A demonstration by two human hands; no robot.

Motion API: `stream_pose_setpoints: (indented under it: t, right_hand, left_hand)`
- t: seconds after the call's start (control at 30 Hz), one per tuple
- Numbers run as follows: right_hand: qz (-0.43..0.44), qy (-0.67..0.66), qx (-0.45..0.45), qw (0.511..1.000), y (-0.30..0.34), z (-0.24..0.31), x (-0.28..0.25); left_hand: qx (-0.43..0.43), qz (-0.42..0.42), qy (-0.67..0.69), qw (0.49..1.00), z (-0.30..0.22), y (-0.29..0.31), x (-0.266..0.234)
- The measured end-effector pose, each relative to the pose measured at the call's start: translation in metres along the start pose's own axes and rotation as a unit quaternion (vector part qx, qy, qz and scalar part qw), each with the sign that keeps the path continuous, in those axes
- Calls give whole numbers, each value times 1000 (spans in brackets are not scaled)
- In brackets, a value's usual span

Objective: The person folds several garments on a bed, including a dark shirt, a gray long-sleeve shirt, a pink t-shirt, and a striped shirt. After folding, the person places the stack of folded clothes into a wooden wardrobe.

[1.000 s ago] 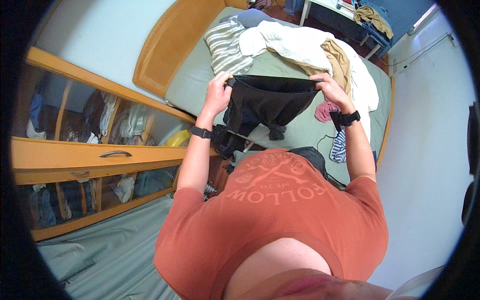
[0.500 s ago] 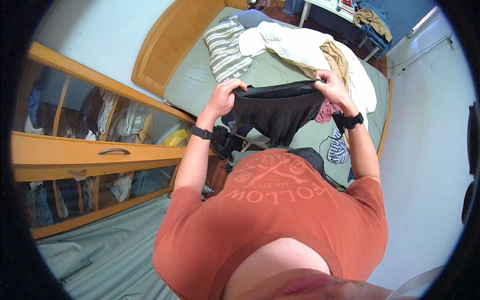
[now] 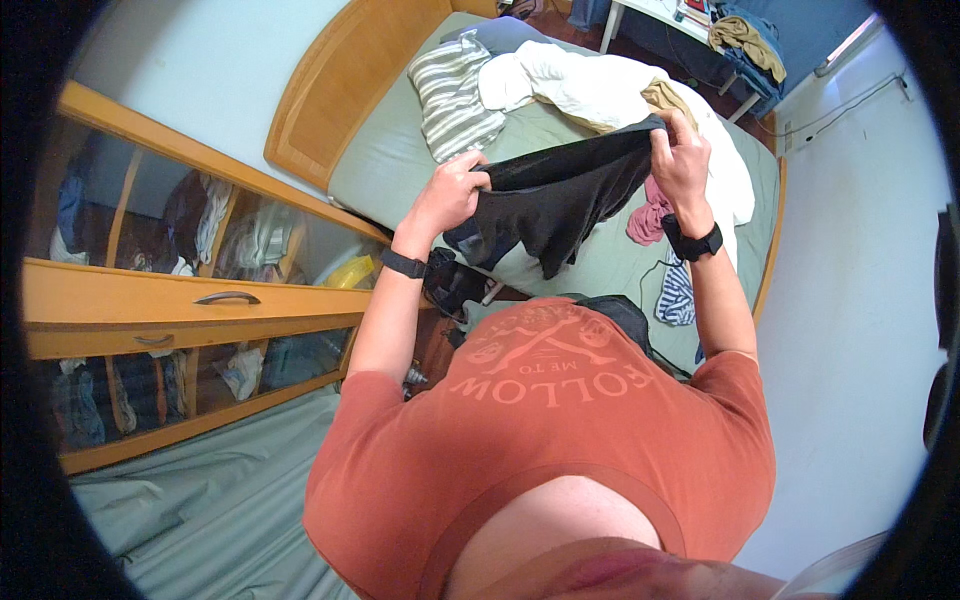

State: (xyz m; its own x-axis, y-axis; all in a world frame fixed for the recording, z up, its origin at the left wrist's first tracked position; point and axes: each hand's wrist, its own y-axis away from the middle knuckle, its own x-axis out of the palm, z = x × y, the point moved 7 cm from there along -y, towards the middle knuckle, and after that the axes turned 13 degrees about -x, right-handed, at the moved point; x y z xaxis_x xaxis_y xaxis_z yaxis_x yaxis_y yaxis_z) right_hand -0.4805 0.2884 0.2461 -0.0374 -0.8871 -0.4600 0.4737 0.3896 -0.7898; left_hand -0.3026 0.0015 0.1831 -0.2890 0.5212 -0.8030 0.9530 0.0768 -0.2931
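A black cloth garment [image 3: 560, 205] hangs stretched between my hands over the near part of the bed; its top edge gapes like a waistband or hem, but its exact kind I cannot tell. My left hand [image 3: 450, 197] is closed on its left top corner. The right top corner is pinched in my right hand [image 3: 682, 165], which is held higher, so the top edge slants up to the right. Beneath the garment the lower folds bunch to a point. Each wrist wears a black strap.
The bed [image 3: 390, 150] has a green sheet, a striped pillow [image 3: 455, 95] and a white blanket [image 3: 590, 75]. Pink cloth [image 3: 650, 215] and a blue-striped cloth [image 3: 677, 298] lie to the right. A wooden cabinet [image 3: 180, 295] with glass panels stands left; a white table [image 3: 660, 15] is beyond.
My right hand has risen and shifted slightly right, tilting the black garment's top edge. My left hand stays almost in place. More of the pink cloth shows.
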Motion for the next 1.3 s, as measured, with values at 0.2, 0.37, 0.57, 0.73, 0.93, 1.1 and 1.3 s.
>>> stream_pose_setpoints:
  t: [0.2, 0.37, 0.57, 0.73, 0.93, 1.1, 1.3]
  right_hand:
    - [-7, -158, 130, 979, 4, -54, 6]
    - [86, -138, 136, 977, 10, -64, 19]
    - [209, -170, 219, 938, 18, -61, 32]
    - [296, -208, 195, 912, 13, -45, 31]
    - [465, -157, 30, 871, 11, -13, 17]
    - [458, -74, 25, 885, 13, -18, 13]
    - [313, -7, -33, 949, 1, -21, 1]
  left_hand:
    - [11, -11, 22, 1000, 1, 6, -17]
    - [-40, -68, 69, 995, 11, 8, -26]
    - [-45, -122, 93, 987, 17, 9, -37]
    - [-12, -152, 70, 986, 5, 6, -52]
    - [-23, -161, -18, 987, -4, 7, -68]
    - [-3, -212, -72, 975, -4, 10, -75]
    - [-45, -240, 52, 968, 10, 4, -76]
